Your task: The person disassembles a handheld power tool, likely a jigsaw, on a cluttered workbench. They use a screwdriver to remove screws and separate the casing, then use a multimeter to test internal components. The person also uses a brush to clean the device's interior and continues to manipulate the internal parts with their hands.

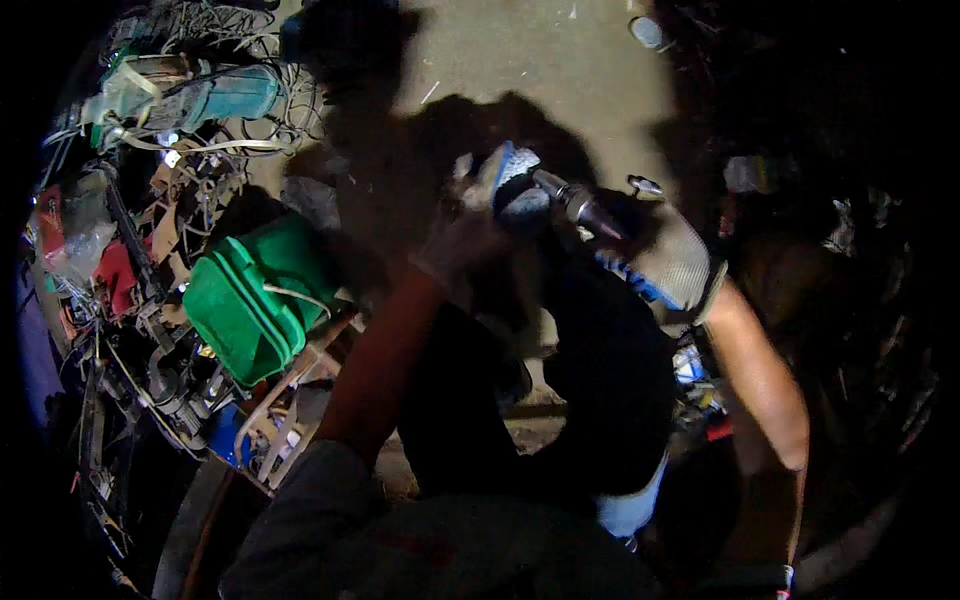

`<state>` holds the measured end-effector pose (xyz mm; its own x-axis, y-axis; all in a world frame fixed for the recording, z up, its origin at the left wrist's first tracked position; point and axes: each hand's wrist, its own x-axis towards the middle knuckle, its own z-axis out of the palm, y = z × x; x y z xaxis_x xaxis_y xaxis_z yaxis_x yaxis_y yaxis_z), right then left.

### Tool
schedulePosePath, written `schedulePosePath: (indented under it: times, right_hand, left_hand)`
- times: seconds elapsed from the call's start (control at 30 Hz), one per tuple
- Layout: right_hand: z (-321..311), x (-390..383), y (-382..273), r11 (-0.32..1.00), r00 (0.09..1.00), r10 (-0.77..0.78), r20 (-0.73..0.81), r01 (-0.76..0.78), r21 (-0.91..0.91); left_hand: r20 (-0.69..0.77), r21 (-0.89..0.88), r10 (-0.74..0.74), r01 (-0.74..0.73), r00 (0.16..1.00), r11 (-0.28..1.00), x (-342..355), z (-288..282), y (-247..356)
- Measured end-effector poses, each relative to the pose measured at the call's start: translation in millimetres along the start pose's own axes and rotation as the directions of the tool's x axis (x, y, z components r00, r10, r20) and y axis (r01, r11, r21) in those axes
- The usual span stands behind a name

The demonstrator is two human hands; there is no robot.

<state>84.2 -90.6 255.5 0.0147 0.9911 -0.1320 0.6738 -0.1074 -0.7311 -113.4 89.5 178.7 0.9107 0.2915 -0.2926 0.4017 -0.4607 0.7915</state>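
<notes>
My left hand (475,200), in a glove and partly in shadow, is closed at the upper middle, beside the tip of a metal cylindrical tool (583,210); what it grips there is too dark and small to make out. My right hand (655,255), in a pale knit glove with blue, is closed round the body of that tool, which points toward my left hand. My dark-clothed legs (470,410) are below both hands, and a strong shadow lies around them on the pale floor (520,50).
A green plastic container (235,310) sits left of my legs. Beyond it are tangled cables, metal scraps and a teal cylindrical object (235,95). A small pale round object (646,32) lies at the back. The right side is dark, with scattered bits.
</notes>
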Motion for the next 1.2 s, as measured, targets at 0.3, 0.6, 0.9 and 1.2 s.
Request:
schedulePosePath:
  times: [0.3,0.6,0.9,1.2]
  right_hand:
    - [-158,-53,-191,0.741,0.820,0.571,0.029,-0.530,0.413]
    - [-289,-164,-345,0.069,0.451,0.892,0.022,-0.184,0.980]
    - [-324,-243,-422,0.222,0.312,0.897,-0.313,0.294,0.930]
    - [-348,-229,-439,0.203,0.260,0.899,-0.351,0.461,0.864]
  left_hand:
    - [0.063,0.524,-0.052,0.012,0.997,0.852,-27,-146,235]
    - [0.115,-0.488,0.014,0.044,0.993,0.872,-45,-293,400]
    - [0.219,-0.615,0.115,0.046,0.969,0.787,-51,-329,589]
    - [0.317,-0.515,0.301,-0.103,0.899,0.851,-21,-337,668]
